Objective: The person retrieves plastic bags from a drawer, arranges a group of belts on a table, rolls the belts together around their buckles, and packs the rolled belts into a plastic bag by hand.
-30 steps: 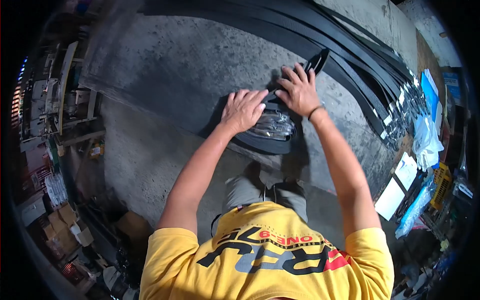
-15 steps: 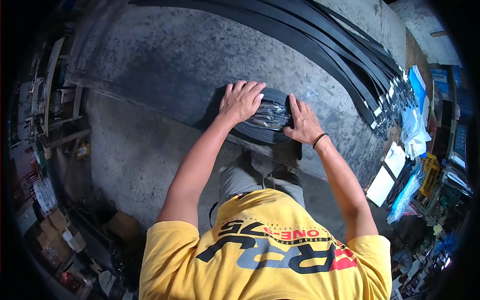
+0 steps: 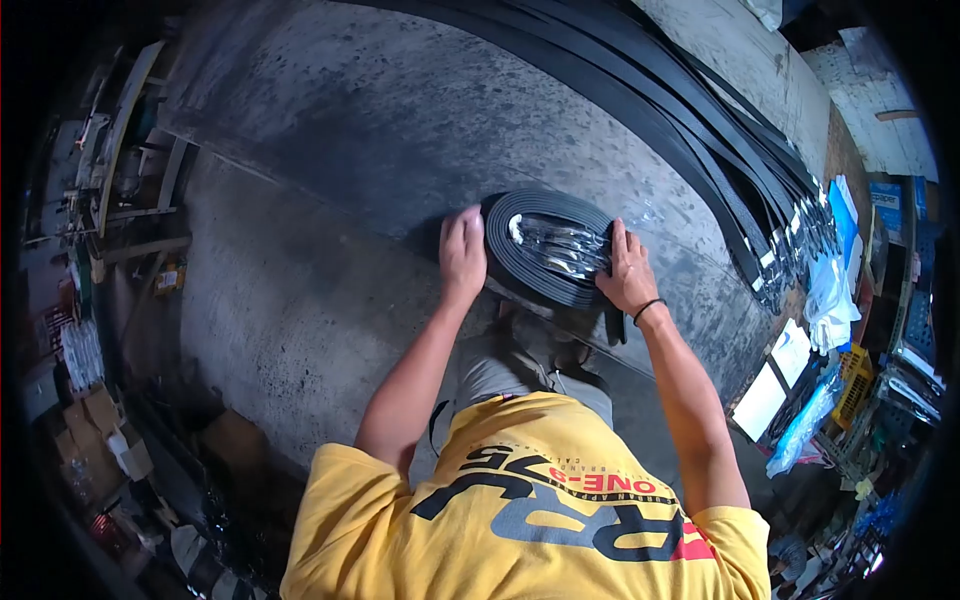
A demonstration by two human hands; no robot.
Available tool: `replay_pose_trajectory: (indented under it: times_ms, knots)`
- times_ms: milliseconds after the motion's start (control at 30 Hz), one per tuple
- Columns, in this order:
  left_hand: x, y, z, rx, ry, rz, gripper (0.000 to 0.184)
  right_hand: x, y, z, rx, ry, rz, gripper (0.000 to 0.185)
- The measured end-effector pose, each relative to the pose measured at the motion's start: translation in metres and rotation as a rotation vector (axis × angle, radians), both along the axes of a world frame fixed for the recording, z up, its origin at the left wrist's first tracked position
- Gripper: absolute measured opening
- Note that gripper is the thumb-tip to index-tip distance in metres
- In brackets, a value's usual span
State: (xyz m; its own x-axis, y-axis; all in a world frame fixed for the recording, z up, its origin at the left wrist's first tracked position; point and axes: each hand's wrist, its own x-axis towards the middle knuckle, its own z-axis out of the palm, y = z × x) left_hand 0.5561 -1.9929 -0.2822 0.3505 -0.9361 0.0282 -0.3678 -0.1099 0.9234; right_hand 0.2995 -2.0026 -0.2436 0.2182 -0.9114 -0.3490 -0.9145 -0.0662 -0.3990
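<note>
An oval coil of black belt strap (image 3: pixel 505 262) lies at the near edge of the bench, with glossy clear and silvery pieces (image 3: pixel 565 245) bunched in its middle. My left hand (image 3: pixel 463 258) is upright beside the coil's left side, its fingers slightly bent and their tips blurred; it holds nothing I can see. On the other side, my right hand (image 3: pixel 628 270) grips the coil's right edge, fingers along the outer turns and thumb toward the middle. A loose strap end (image 3: pixel 615 325) hangs down below my right hand.
Long black straps (image 3: pixel 640 95) lie across the far right of the dark, worn bench (image 3: pixel 330 120), with white-tagged ends. White plastic bags (image 3: pixel 830 300), a white sheet (image 3: pixel 762 402) and a yellow crate (image 3: pixel 852 385) are at right. Racks and cardboard boxes (image 3: pixel 95 425) stand at left.
My left hand has come off the coil's top to its left side, uncovering more of the middle. The right hand stays on the right edge. In view, the coil sits lower and further right.
</note>
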Motion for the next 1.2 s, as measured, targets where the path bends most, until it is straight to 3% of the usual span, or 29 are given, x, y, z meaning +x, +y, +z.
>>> replay_pose_trajectory:
  times_ms: [67,133,200,233,333,500,633,700,767,800,833,867,900,933,967,1100,1167,1200]
  knots:
    - [0.007,0.050,-0.028,0.368,0.208,0.035,0.029,-0.003,0.013,-0.003,-0.059,-0.023,-0.028,0.089]
    - [-0.010,0.076,0.002,0.540,0.531,0.096,0.029,-0.006,0.030,-0.006,-0.076,-0.042,-0.042,0.087]
    - [-0.024,0.089,0.007,0.642,0.750,0.229,0.030,-0.009,0.049,-0.002,-0.045,-0.032,-0.079,0.086]
    - [-0.027,0.090,0.006,0.651,1.047,0.186,0.031,-0.009,0.059,0.002,-0.025,-0.033,-0.100,0.086]
    - [-0.037,0.097,0.003,0.584,1.121,0.207,0.029,-0.017,0.090,0.011,0.041,-0.042,-0.118,0.087]
    - [-0.058,0.116,0.008,0.581,0.754,-0.127,0.043,-0.043,0.153,0.014,0.136,-0.126,-0.210,0.086]
    - [-0.108,0.119,0.041,0.483,0.632,-0.328,0.039,-0.074,0.207,0.021,0.087,-0.253,-0.439,0.083]
    - [-0.140,0.121,0.064,0.413,0.355,-0.460,0.044,-0.095,0.232,0.034,0.076,-0.322,-0.548,0.083]
    - [-0.171,0.123,0.114,0.461,0.389,-0.661,0.049,-0.116,0.265,0.034,0.051,-0.400,-0.666,0.083]
    - [-0.186,0.123,0.137,0.526,0.428,-0.812,0.055,-0.129,0.285,0.023,0.018,-0.667,-0.728,0.082]
    - [-0.197,0.122,0.154,0.329,0.273,-0.893,0.047,-0.140,0.303,0.019,-0.030,-0.934,-0.772,0.081]
    - [-0.204,0.117,0.169,0.122,0.129,-0.964,0.041,-0.147,0.318,0.026,-0.082,-0.932,-0.810,0.081]
    - [-0.208,0.105,0.184,-0.109,0.146,-0.926,0.040,-0.151,0.331,0.036,-0.052,-1.042,-0.898,0.080]
    - [-0.211,0.097,0.212,-0.183,0.495,-0.889,0.041,-0.154,0.342,0.046,-0.023,-1.155,-0.977,0.078]
    - [-0.210,0.089,0.244,-0.197,0.606,-0.853,0.041,-0.157,0.354,0.056,-0.022,-1.238,-1.018,0.076]
    - [-0.185,0.060,0.311,-0.842,0.416,-0.821,0.037,-0.174,0.403,0.053,-0.028,-1.239,-1.153,0.066]
    - [-0.165,0.048,0.350,-1.130,0.411,-0.813,0.037,-0.168,0.413,0.061,-0.193,-1.479,-1.305,0.054]
    - [-0.159,0.042,0.364,-1.253,0.414,-0.769,0.038,-0.169,0.419,0.061,-0.210,-1.478,-1.304,0.054]
